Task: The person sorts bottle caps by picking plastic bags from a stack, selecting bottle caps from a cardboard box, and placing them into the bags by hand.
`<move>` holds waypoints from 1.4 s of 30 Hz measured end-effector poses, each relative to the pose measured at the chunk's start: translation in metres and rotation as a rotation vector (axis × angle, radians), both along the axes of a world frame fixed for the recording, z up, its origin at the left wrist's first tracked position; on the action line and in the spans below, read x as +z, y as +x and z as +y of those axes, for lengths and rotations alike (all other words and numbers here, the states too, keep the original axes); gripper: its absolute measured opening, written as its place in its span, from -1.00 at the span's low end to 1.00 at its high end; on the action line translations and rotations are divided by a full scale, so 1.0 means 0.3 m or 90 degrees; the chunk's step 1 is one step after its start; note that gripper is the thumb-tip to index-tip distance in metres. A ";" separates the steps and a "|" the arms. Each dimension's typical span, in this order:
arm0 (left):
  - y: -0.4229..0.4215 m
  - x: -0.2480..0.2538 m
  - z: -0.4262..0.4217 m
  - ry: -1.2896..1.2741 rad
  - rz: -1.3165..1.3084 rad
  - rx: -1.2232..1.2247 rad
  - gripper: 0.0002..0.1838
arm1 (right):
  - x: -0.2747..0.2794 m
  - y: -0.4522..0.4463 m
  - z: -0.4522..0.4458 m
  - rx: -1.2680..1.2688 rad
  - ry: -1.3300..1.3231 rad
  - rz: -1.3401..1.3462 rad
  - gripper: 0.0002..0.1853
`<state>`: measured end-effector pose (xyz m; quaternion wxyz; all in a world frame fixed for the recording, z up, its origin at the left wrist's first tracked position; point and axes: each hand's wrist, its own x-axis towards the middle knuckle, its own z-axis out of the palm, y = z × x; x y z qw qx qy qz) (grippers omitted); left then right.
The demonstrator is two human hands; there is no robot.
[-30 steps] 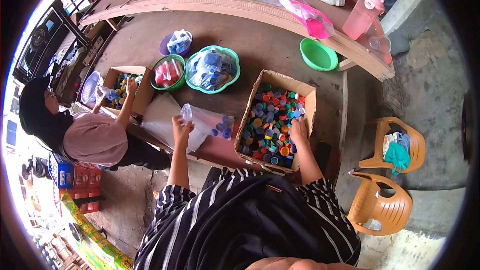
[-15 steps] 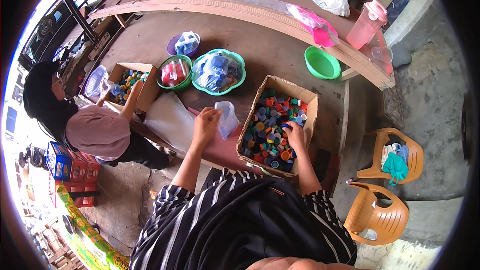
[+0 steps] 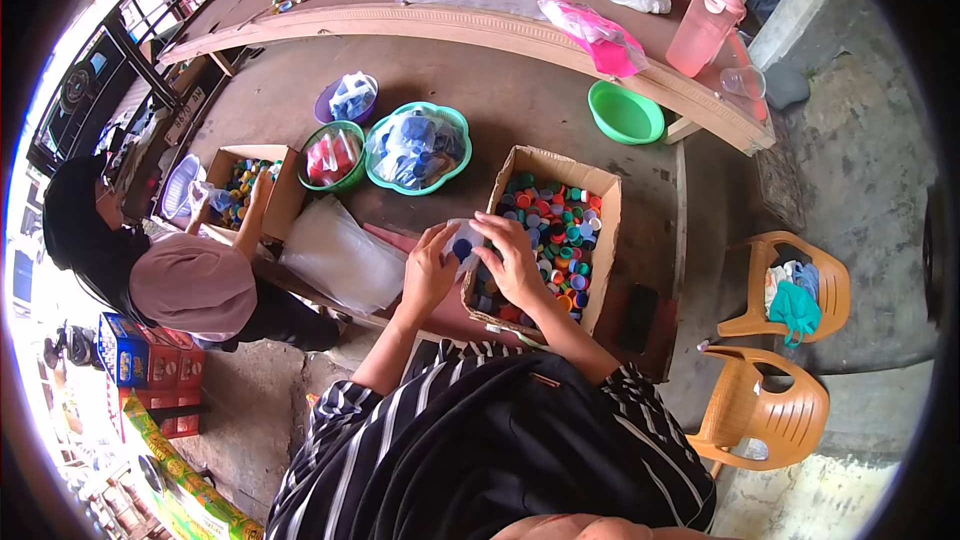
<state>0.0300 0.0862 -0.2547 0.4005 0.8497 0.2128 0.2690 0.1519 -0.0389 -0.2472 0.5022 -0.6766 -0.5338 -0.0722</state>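
The right grip (image 3: 510, 262) has joined the left grip (image 3: 430, 270), both seemingly pinching the plastic bag (image 3: 464, 231) between them, where slackness could spill the blue cap (image 3: 461, 249).

A brown table (image 3: 480, 70) bears cardboard boxes (image 3: 575, 170), bowls (image 3: 627, 118) and flat clear bags (image 3: 338, 252).

Daylight, glaring white at left edge; tabletop (image 3: 470, 65) moderately lit, shadows soft; floor (image 3: 810, 502) pale at lower right. Fisheye distortion: wooden rail (image 3: 400, 18) bowed, corners black.

1 head-worn view, wide, forward, downward
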 end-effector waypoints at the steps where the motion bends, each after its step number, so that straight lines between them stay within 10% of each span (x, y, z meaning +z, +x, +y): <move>1: -0.005 -0.001 0.003 0.005 0.005 0.003 -0.49 | -0.013 0.019 -0.002 -0.016 0.002 0.030 -0.62; 9: -0.038 -0.016 0.005 -0.001 0.022 0.023 -0.45 | -0.326 0.323 -0.241 -0.252 -0.264 0.141 -0.87; 15: 0.002 0.014 -0.018 -0.022 0.005 0.021 -0.44 | -0.359 0.256 -0.327 0.181 -0.685 0.186 -0.83; 23: 0.026 0.012 -0.062 -0.031 -0.020 -0.012 -0.49 | -0.333 0.314 -0.245 -0.061 -0.445 0.221 -0.71; 33: 0.011 0.000 -0.131 0.036 0.002 -0.058 -0.43 | -0.443 0.181 -0.178 0.084 -0.380 0.103 -0.80; 42: -0.027 -0.011 -0.148 -0.050 -0.007 -0.004 -0.33 | -0.363 0.258 -0.273 -0.035 -0.367 0.374 -0.76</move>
